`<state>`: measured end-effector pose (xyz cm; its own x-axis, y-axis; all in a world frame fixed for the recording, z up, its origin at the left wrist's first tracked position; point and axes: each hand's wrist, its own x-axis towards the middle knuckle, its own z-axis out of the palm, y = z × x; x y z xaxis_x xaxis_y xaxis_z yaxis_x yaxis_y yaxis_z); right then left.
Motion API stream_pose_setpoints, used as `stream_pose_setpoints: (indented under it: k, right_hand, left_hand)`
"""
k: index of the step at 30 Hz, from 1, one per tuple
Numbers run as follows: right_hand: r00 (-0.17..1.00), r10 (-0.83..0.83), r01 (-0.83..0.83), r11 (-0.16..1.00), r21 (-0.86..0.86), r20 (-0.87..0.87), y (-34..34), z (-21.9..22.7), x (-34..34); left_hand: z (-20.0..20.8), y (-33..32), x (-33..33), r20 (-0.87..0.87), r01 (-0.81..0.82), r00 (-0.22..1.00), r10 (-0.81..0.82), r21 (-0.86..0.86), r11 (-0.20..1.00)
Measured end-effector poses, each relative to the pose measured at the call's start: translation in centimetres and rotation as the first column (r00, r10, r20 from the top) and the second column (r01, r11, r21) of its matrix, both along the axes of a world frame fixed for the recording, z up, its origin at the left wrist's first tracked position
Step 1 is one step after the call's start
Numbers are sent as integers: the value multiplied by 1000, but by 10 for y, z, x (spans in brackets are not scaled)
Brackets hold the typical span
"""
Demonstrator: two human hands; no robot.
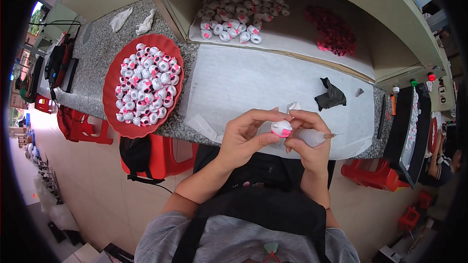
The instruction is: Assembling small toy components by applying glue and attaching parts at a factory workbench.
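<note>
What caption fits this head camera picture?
Both hands hold a small white-and-pink piece beside a red tray of them.

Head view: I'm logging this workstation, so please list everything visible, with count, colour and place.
Small toy piece: one, white and pink, between both hands.
Squeeze bottle: one, translucent, needle tip, in right hand.
Tray: one, red, left on counter, heaped with white-pink pieces.
Shelf pile: many white-pink pieces, top centre.
Pink parts: a heap, shelf right.
Cloth: one, dark, on white sheet.
Stools: red, under counter.
Left hand: holds piece.
Right hand: holds bottle.
</note>
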<state>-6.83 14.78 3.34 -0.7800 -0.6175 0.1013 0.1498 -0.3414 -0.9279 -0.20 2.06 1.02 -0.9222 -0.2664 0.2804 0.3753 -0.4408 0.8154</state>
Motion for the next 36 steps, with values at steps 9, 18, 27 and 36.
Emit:
stream_pose_setpoints:
  k: [9,18,27,36]
  right_hand:
    - [995,-5,10,999,49,-103,4,-10,3]
    - [998,-33,32,999,-39,-44,0,-7,12]
    - [998,-36,38,998,-53,47,0,-5,12]
    - [999,-34,33,999,26,24,-4,-2,11]
  left_hand:
    - [-9,6,1,8,53,999,-54,96,994]
    - [-6,6,2,-13,4,1000,-4,-17,1000]
    - [-5,3,2,10,42,999,-42,-57,997]
    - [-4,8,5,77,-26,997,23,39,999]
